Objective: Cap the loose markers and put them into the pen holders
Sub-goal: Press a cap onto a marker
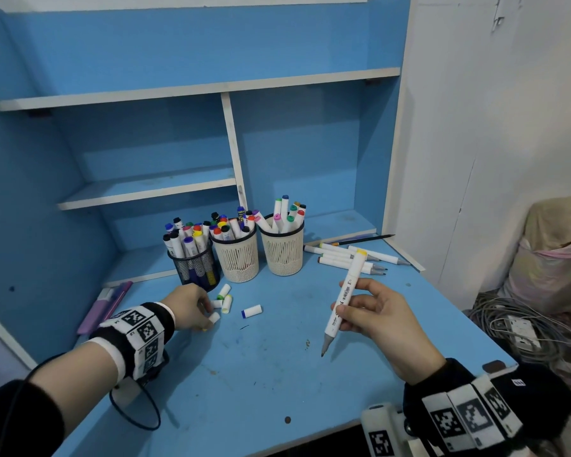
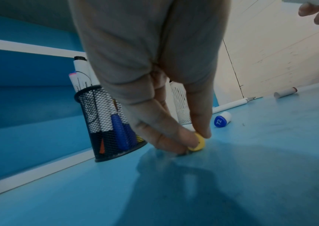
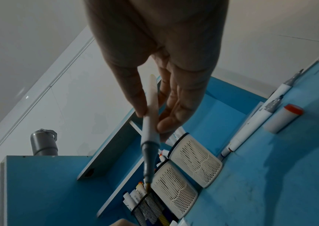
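Observation:
My right hand (image 1: 360,311) holds a white marker (image 1: 345,298) above the desk, its bare grey tip pointing down and its yellow end up; the right wrist view shows the marker (image 3: 150,122) pinched between thumb and fingers. My left hand (image 1: 198,311) reaches down to the desk beside the loose caps and pinches a yellow-ended cap (image 2: 197,144) lying there. A blue-ended cap (image 1: 252,311) and several other white caps (image 1: 224,296) lie close by. A black mesh holder (image 1: 198,268) and two cream holders (image 1: 239,255) (image 1: 282,250) stand full of capped markers.
Several uncapped white markers (image 1: 346,257) and a dark pencil (image 1: 363,239) lie at the desk's back right. Purple pens (image 1: 104,306) lie at the left edge. Blue shelves rise behind the holders. A white wall stands to the right, with cables (image 1: 521,328) on the floor.

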Tool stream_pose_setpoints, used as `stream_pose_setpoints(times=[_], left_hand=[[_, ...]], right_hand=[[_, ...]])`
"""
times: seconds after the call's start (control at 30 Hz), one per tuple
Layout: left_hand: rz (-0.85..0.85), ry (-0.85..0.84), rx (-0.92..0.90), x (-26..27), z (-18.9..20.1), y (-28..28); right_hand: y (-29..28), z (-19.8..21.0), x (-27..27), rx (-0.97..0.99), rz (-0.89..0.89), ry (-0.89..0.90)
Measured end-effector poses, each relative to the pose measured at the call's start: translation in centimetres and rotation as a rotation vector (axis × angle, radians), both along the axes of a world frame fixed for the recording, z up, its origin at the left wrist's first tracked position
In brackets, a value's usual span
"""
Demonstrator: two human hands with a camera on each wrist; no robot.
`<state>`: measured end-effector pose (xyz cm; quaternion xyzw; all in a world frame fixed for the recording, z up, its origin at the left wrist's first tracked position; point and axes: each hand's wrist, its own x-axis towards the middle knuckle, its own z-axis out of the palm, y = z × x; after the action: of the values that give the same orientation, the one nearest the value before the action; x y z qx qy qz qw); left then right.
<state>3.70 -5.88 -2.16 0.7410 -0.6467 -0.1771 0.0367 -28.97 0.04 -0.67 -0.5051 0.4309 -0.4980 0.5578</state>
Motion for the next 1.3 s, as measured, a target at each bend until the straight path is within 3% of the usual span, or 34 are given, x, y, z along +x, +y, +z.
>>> stream_pose_setpoints(times=[0.5,0.7,0.87,1.13,1.3], left_hand=[[-0.123,0.01,-0.065,-3.2,0.4,0.4],[-0.224,0.26,-0.297,-5.5,2.9,2.5],[-0.201,0.535,-0.441,-8.2,4.8,5.6],[-0.132,0.889,-0.414,-10.3,4.8,8.6],[-0.068,1.008,-0.426,-10.8,4.5,9.4]], right_hand=[[0.9,-1.0,-0.7,0.016,-0.018,-0.042],[0.6,-0.9,-0.6,0.0,-0.149,-0.22],[0.6,-0.6,0.2,-0.074,-0.252,-0.381],[1.5,0.4,1.9,-0.156,-0.263,-0.519],[2.2,0.9,3.0,-0.163,-0.237,-0.571]])
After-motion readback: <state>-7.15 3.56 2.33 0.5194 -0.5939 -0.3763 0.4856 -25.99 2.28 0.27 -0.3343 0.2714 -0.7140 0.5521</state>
